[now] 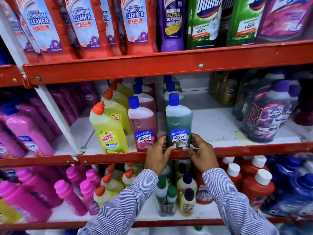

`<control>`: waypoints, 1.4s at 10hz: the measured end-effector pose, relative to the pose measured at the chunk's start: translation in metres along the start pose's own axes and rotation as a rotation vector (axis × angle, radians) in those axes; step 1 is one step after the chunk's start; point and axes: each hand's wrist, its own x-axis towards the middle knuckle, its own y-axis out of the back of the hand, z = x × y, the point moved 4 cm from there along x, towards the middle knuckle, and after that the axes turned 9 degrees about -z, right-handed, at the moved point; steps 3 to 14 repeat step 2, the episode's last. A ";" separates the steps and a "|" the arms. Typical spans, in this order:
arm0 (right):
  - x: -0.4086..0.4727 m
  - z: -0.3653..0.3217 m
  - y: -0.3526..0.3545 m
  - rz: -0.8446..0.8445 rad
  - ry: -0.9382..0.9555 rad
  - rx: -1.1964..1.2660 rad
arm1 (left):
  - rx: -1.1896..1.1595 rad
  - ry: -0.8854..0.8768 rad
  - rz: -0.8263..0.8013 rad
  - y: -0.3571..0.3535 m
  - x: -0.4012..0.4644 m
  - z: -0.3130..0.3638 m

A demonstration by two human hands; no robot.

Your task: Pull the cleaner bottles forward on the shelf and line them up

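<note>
Both hands are grasping one bottle. The left hand (156, 156) wraps the lower left side of the green Lizol bottle (178, 123) and the right hand (201, 152) wraps its lower right side, thumbs pressed against the bottom of the label, so the grip of each hand is clenched on that bottle. The sleeves are striped blue and white.

The green Lizol bottle stands upright at the very front of the middle shelf (237, 150), its base just behind the red front lip, and it has a blue cap. Directly behind it more blue-capped bottles of the same kind (170, 89) stand in a file running toward the back wall. Just to its left, apart by a narrow gap, stands the pink Lizol bottle (142, 124), also at the front edge, with another pink one behind it. Left of that is the yellow Harpic bottle (109, 131) with an orange angled cap, leaning slightly, and a row of like bottles behind it. To the right of the green Lizol bottle the white shelf board is bare for a stretch, then comes a dark wrapped pack of purple-capped bottles (269, 116).

Above, the upper shelf carries red bathroom cleaner bottles (135, 26), a purple bottle and green Domex bottles (205, 22). Below, the lower shelf holds pink, yellow, red and blue bottles.
</note>
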 end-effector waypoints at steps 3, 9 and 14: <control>-0.002 0.008 0.006 0.153 0.048 0.119 | 0.034 -0.050 -0.092 0.000 0.003 -0.002; -0.002 0.008 0.006 0.153 0.048 0.119 | 0.034 -0.050 -0.092 0.000 0.003 -0.002; -0.002 0.008 0.006 0.153 0.048 0.119 | 0.034 -0.050 -0.092 0.000 0.003 -0.002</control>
